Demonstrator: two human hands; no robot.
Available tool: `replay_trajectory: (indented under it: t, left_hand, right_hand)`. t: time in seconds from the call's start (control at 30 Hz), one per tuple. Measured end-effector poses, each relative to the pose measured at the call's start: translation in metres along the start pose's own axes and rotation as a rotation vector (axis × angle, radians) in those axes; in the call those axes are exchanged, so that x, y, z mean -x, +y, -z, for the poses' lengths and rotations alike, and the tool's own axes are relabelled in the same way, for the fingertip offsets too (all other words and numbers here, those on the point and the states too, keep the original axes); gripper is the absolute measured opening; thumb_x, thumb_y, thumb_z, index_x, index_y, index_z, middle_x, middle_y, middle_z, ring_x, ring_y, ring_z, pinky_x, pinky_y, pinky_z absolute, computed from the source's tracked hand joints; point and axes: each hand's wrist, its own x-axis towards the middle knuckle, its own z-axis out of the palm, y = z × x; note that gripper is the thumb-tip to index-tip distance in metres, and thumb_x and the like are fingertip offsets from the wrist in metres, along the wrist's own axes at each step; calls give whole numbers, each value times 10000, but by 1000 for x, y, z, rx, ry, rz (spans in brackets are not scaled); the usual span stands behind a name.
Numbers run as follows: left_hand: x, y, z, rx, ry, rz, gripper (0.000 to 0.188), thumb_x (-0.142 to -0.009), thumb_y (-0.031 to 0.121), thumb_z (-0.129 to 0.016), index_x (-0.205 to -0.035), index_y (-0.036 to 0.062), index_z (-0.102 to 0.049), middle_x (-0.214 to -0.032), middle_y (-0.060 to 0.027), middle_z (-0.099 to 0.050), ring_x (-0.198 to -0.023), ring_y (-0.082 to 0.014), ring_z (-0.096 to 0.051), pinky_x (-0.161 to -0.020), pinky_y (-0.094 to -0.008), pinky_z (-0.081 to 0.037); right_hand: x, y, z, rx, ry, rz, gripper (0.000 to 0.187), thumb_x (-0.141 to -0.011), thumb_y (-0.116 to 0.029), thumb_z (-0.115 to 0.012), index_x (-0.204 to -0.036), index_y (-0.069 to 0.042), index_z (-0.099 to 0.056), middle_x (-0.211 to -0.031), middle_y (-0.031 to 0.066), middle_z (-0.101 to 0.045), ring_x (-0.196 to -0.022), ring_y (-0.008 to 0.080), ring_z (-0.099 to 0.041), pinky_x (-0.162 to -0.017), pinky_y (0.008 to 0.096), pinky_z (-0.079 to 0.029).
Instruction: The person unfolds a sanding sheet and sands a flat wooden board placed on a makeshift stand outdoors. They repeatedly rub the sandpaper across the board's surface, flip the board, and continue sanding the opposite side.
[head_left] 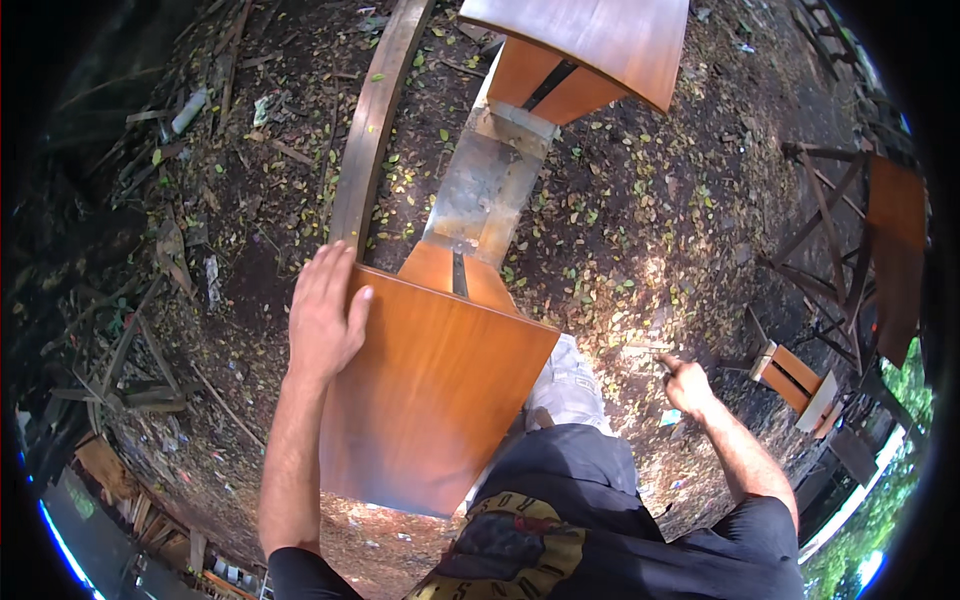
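Note:
A varnished orange-brown wooden panel (430,390) leans in front of me, left of my body. At its far left corner is my left hand (325,315), closed on the edge with the thumb over the face and the fingers along the outer side. Beyond its far edge shows a matching wooden piece with a black strip (459,273). To the right, my right hand (687,388) is held above the leaf-strewn ground, apart from the panel. Its index finger points forward and the others curl in; whatever they may hold cannot be made out.
A worn plank (485,175) runs away from the panel to a second curved wooden panel (590,40). Left of it lies a long timber beam (370,130). Frames with wooden panels (893,250) and a small wooden piece (795,382) stand right. Scrap wood (140,360) litters the left.

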Motion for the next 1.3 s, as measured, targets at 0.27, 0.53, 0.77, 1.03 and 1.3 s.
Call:
replay_trajectory:
  t: [0.27, 0.53, 0.77, 1.03, 1.3]
  left_hand:
    - [-18, 60, -33, -183, -429, -266, 457, -1027, 364, -553, -1232, -29, -665, -1286, -208, -682, -1299, -376, -586, -1201, -518, -353]
    - [20, 155, -93, -191, -432, -406, 559, -1034, 411, -511, -1239, -92, -645, -1261, -297, -662, -1275, -405, -598, -1170, -540, -381]
    - [23, 221, -105, 6, -803, -487, 592, -1002, 391, -552, -1337, -97, -593, -1365, -295, -613, -1324, -414, -563, -1190, -541, -354]
    - [35, 132, -96, 21, -469, -459, 600, -1011, 423, -544, -1423, -13, -553, -1488, -225, -545, -1436, -398, -454, -1253, -543, -251]
    - [13, -45, 17, -327, 12, 227, 580, -1042, 402, -533, -1472, 12, -520, -1591, -224, -429, -1504, -374, -360, -1244, -535, -250]
  right_hand:
    - [-38, 56, -45, -86, 99, -64, 443, -946, -161, -556, -1374, -96, -649, -1117, 309, -706, -1109, 428, -686, -966, 437, -536]
    - [-43, 35, -65, -139, 94, -36, 414, -943, -182, -548, -1329, -113, -679, -1136, 288, -701, -1146, 418, -669, -1014, 430, -516]
    - [-53, 49, -74, -126, 114, -21, 407, -931, -186, -585, -1323, -155, -691, -1140, 275, -709, -1134, 406, -681, -1006, 433, -522]
    - [-37, -52, -40, -306, 242, 146, 455, -927, -112, -590, -1376, -165, -648, -1083, 256, -731, -1059, 388, -717, -947, 431, -546]
    - [-6, -173, -27, -322, 547, 790, 541, -848, 8, -599, -1388, -11, -590, -1382, 244, -623, -1281, 395, -601, -1097, 465, -461]
